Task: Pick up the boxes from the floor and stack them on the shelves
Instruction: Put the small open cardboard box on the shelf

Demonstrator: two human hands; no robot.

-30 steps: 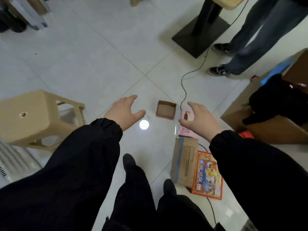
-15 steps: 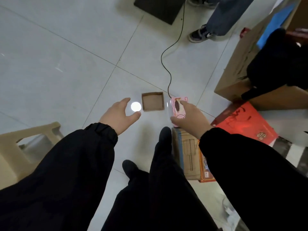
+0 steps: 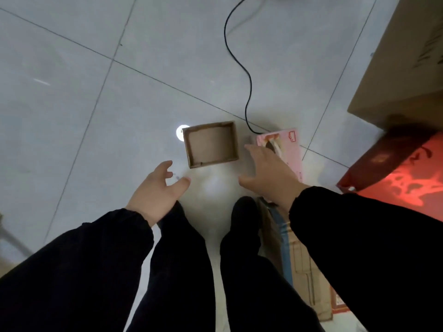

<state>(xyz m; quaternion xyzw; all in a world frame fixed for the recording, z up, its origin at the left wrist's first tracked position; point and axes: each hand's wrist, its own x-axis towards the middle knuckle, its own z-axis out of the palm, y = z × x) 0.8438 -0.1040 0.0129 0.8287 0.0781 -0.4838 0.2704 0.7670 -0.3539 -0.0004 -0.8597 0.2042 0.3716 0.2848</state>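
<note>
A small open-topped brown cardboard box (image 3: 211,144) sits on the grey tiled floor just ahead of my feet. My left hand (image 3: 157,191) hovers below and left of it, fingers spread, holding nothing. My right hand (image 3: 268,173) is spread just right of the box, partly over a flat pink box (image 3: 288,147) lying beside it; whether it touches the pink box I cannot tell. A longer brown carton with blue tape (image 3: 296,267) lies on the floor under my right arm. No shelves are in view.
A black cable (image 3: 248,75) runs across the floor to the pink box. A large cardboard box (image 3: 402,68) stands at the right, with a red flat package (image 3: 407,168) below it. My legs and shoes (image 3: 245,212) are just behind the small box.
The view has dropped closer to the floor and the small brown box looms larger. Both hands have moved nearer to it, one on each side. The stool and the standing person have left view.
</note>
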